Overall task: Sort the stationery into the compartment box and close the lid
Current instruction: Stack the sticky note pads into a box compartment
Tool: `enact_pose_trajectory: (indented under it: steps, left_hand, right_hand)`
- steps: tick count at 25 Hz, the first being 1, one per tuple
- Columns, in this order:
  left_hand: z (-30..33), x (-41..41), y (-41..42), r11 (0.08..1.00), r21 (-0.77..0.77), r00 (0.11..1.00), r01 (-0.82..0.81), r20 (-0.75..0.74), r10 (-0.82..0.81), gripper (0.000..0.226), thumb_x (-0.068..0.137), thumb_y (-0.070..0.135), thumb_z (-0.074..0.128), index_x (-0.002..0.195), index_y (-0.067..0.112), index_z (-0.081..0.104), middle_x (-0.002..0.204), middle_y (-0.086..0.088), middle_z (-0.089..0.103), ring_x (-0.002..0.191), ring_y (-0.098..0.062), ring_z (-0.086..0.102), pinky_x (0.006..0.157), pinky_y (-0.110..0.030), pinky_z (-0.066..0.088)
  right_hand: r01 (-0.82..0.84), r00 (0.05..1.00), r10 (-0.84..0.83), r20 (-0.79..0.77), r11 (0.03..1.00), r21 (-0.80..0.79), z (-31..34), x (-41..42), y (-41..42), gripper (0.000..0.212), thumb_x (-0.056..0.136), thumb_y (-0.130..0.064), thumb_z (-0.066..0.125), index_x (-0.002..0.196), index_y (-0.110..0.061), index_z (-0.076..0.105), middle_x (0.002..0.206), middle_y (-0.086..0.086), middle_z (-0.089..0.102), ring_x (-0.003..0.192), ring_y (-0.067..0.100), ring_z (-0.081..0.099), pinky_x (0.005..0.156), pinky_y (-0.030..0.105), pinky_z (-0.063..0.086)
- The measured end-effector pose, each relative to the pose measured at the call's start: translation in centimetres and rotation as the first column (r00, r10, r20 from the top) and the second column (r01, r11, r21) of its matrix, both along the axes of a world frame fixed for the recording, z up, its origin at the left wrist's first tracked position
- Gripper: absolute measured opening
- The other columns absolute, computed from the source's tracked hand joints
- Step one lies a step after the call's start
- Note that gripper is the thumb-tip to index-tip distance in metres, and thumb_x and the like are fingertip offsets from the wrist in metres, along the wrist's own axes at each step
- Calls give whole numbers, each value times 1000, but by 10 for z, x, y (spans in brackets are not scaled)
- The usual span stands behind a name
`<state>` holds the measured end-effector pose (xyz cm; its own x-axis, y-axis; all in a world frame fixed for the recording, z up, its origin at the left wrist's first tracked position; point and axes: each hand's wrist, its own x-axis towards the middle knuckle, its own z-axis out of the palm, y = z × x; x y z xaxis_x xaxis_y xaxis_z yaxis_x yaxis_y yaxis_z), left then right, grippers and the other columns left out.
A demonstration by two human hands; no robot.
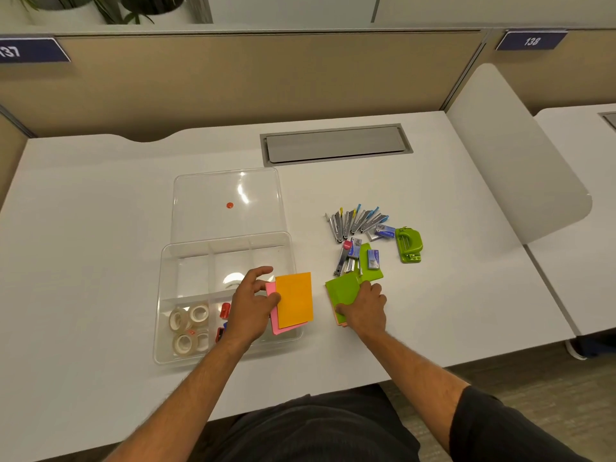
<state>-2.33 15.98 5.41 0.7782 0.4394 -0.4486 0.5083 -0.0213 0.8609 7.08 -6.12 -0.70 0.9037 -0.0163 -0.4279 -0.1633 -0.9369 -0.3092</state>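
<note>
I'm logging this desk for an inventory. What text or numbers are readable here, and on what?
"138": blue sign on the partition, right.
"37": blue sign on the left; its first character is cut off by the frame edge.
Staple boxes: printing too small to read.
Nothing readable on the sticky notes or the compartment box.

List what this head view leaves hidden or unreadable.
- Sign at the left: the frame edge cuts off its number.
- Front right compartment of the box: covered by the left hand and its orange and pink notes.
- Pads under the green note: the right hand covers them.
- Staple box print: too small.
</note>
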Motion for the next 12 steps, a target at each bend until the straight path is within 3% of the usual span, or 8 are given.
enact_pose_trajectory:
  steps: [12]
  left_hand:
    - [0, -3, 2, 1000, 19, 1000, 3, -7, -3, 49, 89, 8, 69, 127, 34, 53, 123, -8, 58, 110, -29, 60, 87, -52, 57]
  right_hand:
    - [-178, 977, 189, 99, 979, -103, 1, -10, -2, 69, 81, -42, 74, 132, -12, 41, 130, 11, 41, 110, 28, 46, 85, 38, 50]
